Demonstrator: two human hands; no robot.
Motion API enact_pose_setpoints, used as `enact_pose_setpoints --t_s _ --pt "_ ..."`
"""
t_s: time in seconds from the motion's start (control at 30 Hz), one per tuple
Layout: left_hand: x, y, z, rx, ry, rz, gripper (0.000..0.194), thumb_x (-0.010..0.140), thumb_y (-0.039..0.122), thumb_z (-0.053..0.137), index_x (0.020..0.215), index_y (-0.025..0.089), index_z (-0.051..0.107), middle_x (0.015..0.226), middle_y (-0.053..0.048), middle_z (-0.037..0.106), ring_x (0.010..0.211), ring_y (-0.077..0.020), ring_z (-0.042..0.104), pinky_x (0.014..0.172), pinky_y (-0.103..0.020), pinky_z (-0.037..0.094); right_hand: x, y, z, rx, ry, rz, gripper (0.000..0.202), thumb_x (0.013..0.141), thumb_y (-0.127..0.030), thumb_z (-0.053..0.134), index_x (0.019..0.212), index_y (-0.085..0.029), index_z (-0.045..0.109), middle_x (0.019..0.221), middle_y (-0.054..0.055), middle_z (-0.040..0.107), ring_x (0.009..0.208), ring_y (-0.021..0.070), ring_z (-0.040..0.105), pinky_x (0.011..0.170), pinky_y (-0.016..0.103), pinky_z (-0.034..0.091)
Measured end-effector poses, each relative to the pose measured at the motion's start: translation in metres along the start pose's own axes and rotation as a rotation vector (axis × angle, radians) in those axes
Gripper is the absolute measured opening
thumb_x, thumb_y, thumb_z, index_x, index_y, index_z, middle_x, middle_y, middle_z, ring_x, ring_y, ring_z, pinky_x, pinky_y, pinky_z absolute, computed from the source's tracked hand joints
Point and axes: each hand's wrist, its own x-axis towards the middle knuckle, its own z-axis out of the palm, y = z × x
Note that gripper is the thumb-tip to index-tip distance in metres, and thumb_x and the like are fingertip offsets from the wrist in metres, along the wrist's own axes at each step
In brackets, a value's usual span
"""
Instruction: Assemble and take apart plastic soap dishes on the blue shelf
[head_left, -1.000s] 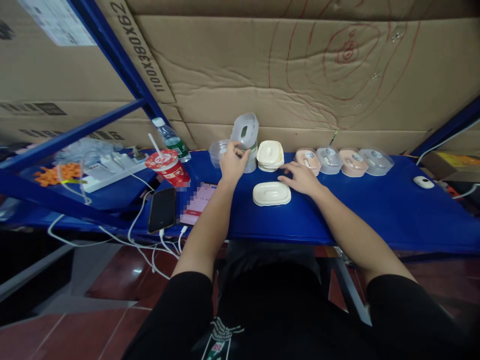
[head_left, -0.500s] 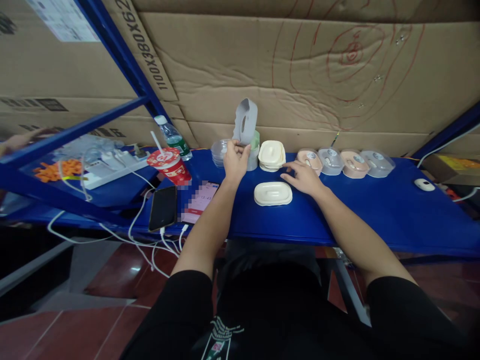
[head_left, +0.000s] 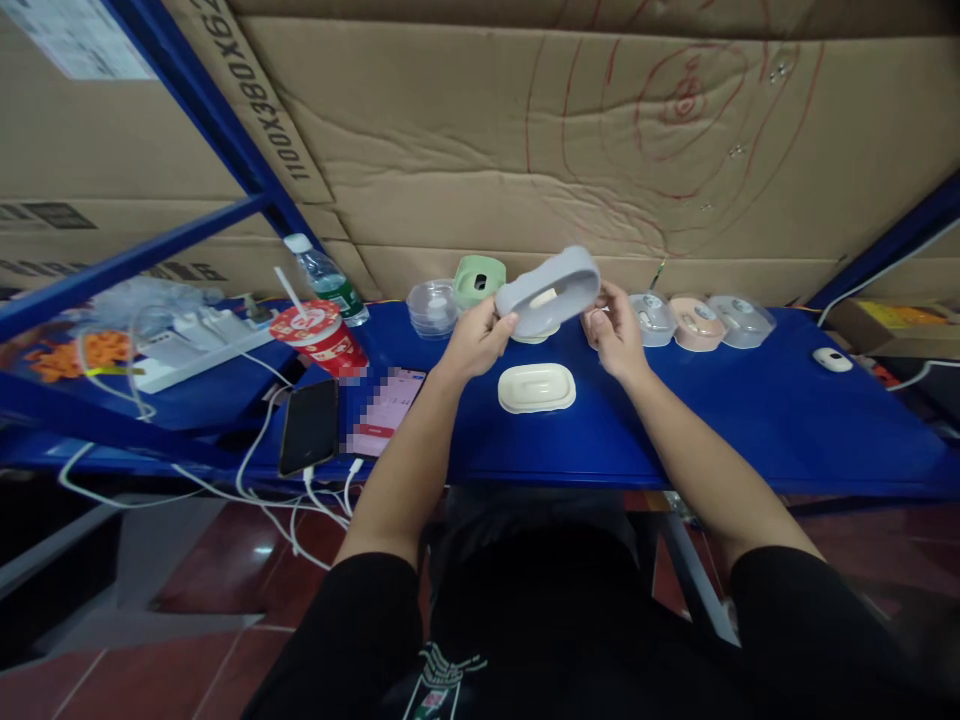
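Note:
A grey oval plastic shell (head_left: 551, 292) with an opening through it is held tilted above the table. My left hand (head_left: 480, 338) pinches its left end between thumb and fingers. At the shell's right end, the curled fingers of my right hand (head_left: 613, 330) close on its edge. Below lies a cream oval plastic piece (head_left: 537, 388) with a raised rim. Cream square pieces (head_left: 536, 335) sit behind the shell, mostly hidden by it. To the left stand a green plastic cover (head_left: 478, 280) and stacked clear plastic containers (head_left: 431, 308).
Finished-looking boxes in grey (head_left: 651, 318) and pink (head_left: 697, 322) line the back right of the blue table (head_left: 720, 420). A red paper cup (head_left: 322, 335), a water bottle (head_left: 330, 280), and two phones (head_left: 311, 428) with white cables occupy the left. Cardboard (head_left: 450, 130) walls the back.
My left hand has brought the grey shell down and right, away from the green cover, turning it flatter. My right hand has risen from beside the cream pieces to the shell's right end.

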Motion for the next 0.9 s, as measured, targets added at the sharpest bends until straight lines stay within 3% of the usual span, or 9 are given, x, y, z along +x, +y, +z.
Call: enact_pose_setpoints --t_s 0.1,0.17,0.23,0.33,0.5,0.6,0.73,0.8,0.9 --pt "0.001 0.011 -0.007 0.089 -0.076 -0.068 0.042 0.110 0.055 0.045 0.093 0.022 0.065 0.060 0.000 0.063 0.061 -0.0183 0.066 0.066 -0.030 0.052 0.001 -0.006 -0.004 -0.142 0.089 0.102 0.066 0.090 -0.088 0.059 0.104 -0.025 0.072 0.074 0.004 0.066 0.069 0.0211 0.061 0.062 0.034 0.049" --pt "0.002 0.015 -0.011 0.144 -0.071 -0.136 0.039 0.110 0.051 0.046 0.107 0.020 0.069 0.062 0.000 0.065 0.064 -0.0199 0.069 0.071 -0.032 0.054 0.001 -0.011 -0.006 -0.205 -0.005 0.184 0.061 0.089 -0.084 0.063 0.077 -0.024 0.065 0.065 0.003 0.065 0.064 0.0187 0.057 0.061 0.032 0.047" --pt "0.002 0.017 -0.014 0.167 -0.086 -0.188 0.041 0.111 0.047 0.044 0.130 0.018 0.066 0.063 0.002 0.066 0.064 -0.0207 0.070 0.073 -0.033 0.055 0.002 -0.016 -0.007 -0.224 -0.148 0.265 0.061 0.091 -0.078 0.064 0.064 -0.024 0.058 0.058 0.002 0.063 0.059 0.0166 0.055 0.061 0.031 0.045" --pt "0.001 0.019 -0.017 0.213 -0.238 -0.224 0.042 0.112 0.042 0.037 0.131 0.017 0.065 0.061 0.002 0.066 0.063 -0.0208 0.069 0.072 -0.032 0.052 0.003 -0.019 -0.010 -0.231 -0.304 0.392 0.060 0.097 -0.070 0.059 0.059 -0.024 0.060 0.050 0.001 0.059 0.052 0.0158 0.055 0.061 0.031 0.044" --pt "0.004 0.014 -0.011 0.420 -0.609 -0.301 0.040 0.105 0.037 0.040 0.079 0.020 0.065 0.061 -0.003 0.069 0.060 -0.0197 0.065 0.065 -0.031 0.046 0.005 -0.020 -0.018 -0.341 -0.640 0.528 0.066 0.107 -0.057 0.043 0.054 -0.023 0.063 0.044 0.001 0.056 0.049 0.0157 0.056 0.068 0.031 0.048" --pt "0.005 0.010 -0.004 0.457 -0.798 -0.345 0.043 0.102 0.034 0.041 0.066 0.020 0.061 0.066 -0.007 0.074 0.062 -0.0186 0.065 0.064 -0.030 0.046 0.004 -0.020 -0.018 -0.414 -0.881 0.539 0.058 0.106 -0.042 0.045 0.057 -0.022 0.068 0.046 0.002 0.060 0.053 0.0164 0.059 0.072 0.031 0.049" --pt "0.004 0.009 -0.002 0.408 -0.874 -0.463 0.031 0.100 0.034 0.046 0.095 0.016 0.070 0.078 -0.008 0.081 0.055 -0.0176 0.066 0.057 -0.028 0.047 0.002 -0.020 -0.011 -0.444 -0.991 0.555 0.053 0.105 -0.036 0.045 0.062 -0.020 0.071 0.050 0.003 0.064 0.052 0.0161 0.057 0.069 0.031 0.047" --pt "0.002 0.008 -0.004 0.371 -0.875 -0.530 0.031 0.101 0.036 0.048 0.113 0.016 0.068 0.083 -0.009 0.083 0.056 -0.0183 0.069 0.054 -0.026 0.048 0.001 -0.020 -0.008 -0.427 -0.973 0.553 0.051 0.105 -0.039 0.046 0.065 -0.020 0.071 0.051 0.003 0.065 0.051 0.0155 0.055 0.065 0.031 0.046" --pt "0.002 0.006 -0.008 0.381 -0.880 -0.593 0.034 0.100 0.038 0.053 0.121 0.016 0.067 0.087 -0.010 0.084 0.058 -0.0200 0.073 0.053 -0.026 0.049 0.000 -0.020 -0.004 -0.406 -0.916 0.514 0.050 0.105 -0.044 0.049 0.068 -0.019 0.072 0.052 0.002 0.065 0.051 0.0151 0.056 0.064 0.029 0.046"
